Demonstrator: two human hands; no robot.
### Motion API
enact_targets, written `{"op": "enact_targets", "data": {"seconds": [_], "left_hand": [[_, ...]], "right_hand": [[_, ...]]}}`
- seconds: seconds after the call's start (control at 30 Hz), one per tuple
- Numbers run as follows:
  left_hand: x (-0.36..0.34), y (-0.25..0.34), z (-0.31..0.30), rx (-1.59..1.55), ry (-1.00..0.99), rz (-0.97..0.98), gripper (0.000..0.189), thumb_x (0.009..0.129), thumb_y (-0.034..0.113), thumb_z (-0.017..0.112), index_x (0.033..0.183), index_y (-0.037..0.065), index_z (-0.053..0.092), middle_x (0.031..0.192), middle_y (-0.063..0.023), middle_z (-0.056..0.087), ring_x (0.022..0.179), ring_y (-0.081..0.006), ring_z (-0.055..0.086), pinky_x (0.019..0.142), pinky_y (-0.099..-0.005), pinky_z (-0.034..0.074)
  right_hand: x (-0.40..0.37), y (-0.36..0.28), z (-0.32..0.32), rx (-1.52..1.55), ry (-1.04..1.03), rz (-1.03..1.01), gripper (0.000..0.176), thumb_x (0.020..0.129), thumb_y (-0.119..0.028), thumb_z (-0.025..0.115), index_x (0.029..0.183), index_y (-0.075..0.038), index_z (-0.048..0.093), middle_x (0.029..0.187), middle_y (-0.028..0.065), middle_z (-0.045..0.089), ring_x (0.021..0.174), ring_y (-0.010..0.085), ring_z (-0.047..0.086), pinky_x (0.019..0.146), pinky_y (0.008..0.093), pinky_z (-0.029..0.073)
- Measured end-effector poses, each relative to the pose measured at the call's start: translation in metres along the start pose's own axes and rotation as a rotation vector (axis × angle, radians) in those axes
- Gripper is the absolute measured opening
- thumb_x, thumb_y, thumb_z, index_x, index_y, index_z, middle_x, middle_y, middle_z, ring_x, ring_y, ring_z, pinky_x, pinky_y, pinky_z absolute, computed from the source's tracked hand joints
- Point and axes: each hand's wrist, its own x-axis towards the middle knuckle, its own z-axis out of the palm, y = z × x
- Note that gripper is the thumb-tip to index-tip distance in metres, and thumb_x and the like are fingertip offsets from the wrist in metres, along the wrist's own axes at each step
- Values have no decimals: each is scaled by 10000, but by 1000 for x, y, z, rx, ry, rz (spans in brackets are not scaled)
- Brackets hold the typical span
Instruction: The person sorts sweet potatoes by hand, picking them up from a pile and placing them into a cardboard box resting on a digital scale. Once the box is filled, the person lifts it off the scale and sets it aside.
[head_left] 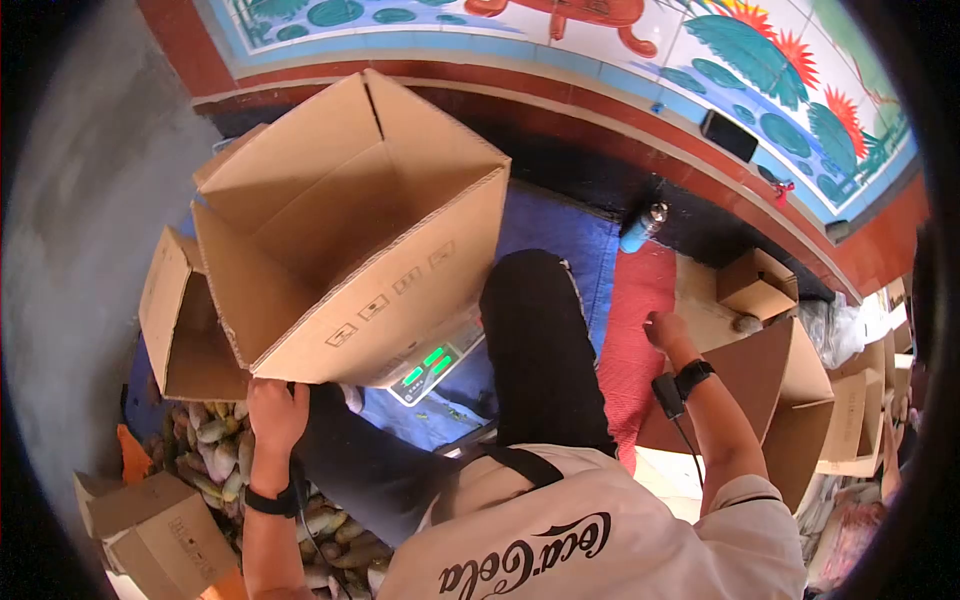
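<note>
A large open cardboard box (400, 285) sits tilted in front of me, on or against a scale with a lit green display (430, 368). At its near left lower corner is my left hand (278, 415), fingers curled against the cardboard. My right hand (668, 332) hangs above the red mat (640, 340), away from the large box. Its fingers are curled in, and anything inside them is too small to make out. Just beside my right forearm stands another open cardboard box (770, 390). A heap of tubers (215, 450) lies below my left hand.
A smaller open box (185, 330) stands left of the large one; another box (165, 540) is at lower left. A blue bottle (643, 228) stands by the wall, and a phone (729, 136) rests on the ledge. A small box (757, 284) is at right.
</note>
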Motion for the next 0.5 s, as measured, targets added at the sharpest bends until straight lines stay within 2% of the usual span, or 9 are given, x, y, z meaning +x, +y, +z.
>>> {"op": "enact_targets", "data": {"seconds": [0.13, 0.2, 0.27, 0.33, 0.37, 0.43, 0.47, 0.5], "left_hand": [[-3, 2, -2, 5, 24, 10, 219, 670, 95, 613, 857, -19, 620, 859, -210, 615, 813, -390, 565, 759, -446, 441], [-1, 5, -5, -7, 27, 22, 221, 665, 103, 618, 849, -19, 622, 853, -210, 616, 810, -385, 567, 757, -442, 443], [0, 7, -7, -19, 25, 37, 223, 659, 111, 623, 840, -20, 623, 847, -209, 616, 808, -379, 570, 755, -439, 445], [0, 7, -9, -28, -96, -13, 297, 663, 114, 627, 936, -1, 618, 928, -218, 613, 886, -399, 560, 806, -426, 441], [1, 7, -8, -26, -99, -16, 297, 663, 114, 627, 936, -1, 618, 928, -218, 613, 886, -399, 560, 806, -426, 441], [1, 5, -4, 5, 13, 78, 263, 637, 170, 644, 837, -1, 640, 841, -185, 630, 812, -357, 581, 762, -424, 446], [1, 6, -5, 8, 11, 73, 263, 637, 170, 644, 837, -1, 639, 841, -185, 630, 812, -357, 581, 762, -424, 446], [2, 8, -8, 23, 5, 87, 284, 641, 192, 642, 854, 3, 640, 866, -182, 630, 834, -355, 579, 776, -423, 442]], "right_hand": [[11, 2, 6, 21, 8, 9, 297, 846, -333, 503, 1005, -114, 624, 928, 182, 634, 872, 355, 607, 760, 447, 483], [14, -8, -12, 128, 94, -72, 296, 850, -315, 511, 1006, -87, 616, 930, 199, 627, 878, 363, 600, 750, 446, 480], [14, -37, -42, 279, 199, -202, 281, 857, -273, 520, 1009, -53, 604, 912, 211, 623, 870, 375, 593, 738, 439, 475], [18, -68, -63, 402, 309, -374, 260, 866, -250, 500, 996, -49, 601, 893, 219, 616, 861, 391, 585, 738, 467, 466], [15, -87, -81, 446, 330, -438, 254, 863, -239, 506, 1000, -45, 598, 912, 213, 615, 866, 386, 584, 741, 458, 467], [10, -122, -112, 534, 397, -587, 242, 850, -216, 529, 1006, -43, 594, 941, 192, 617, 875, 372, 584, 747, 440, 468], [10, -138, -122, 578, 444, -674, 237, 839, -203, 545, 1009, -44, 593, 951, 178, 619, 879, 363, 584, 750, 431, 468], [9, -153, -129, 580, 440, -679, 237, 839, -203, 545, 1009, -44, 593, 951, 178, 619, 879, 363, 584, 750, 431, 468]]}}
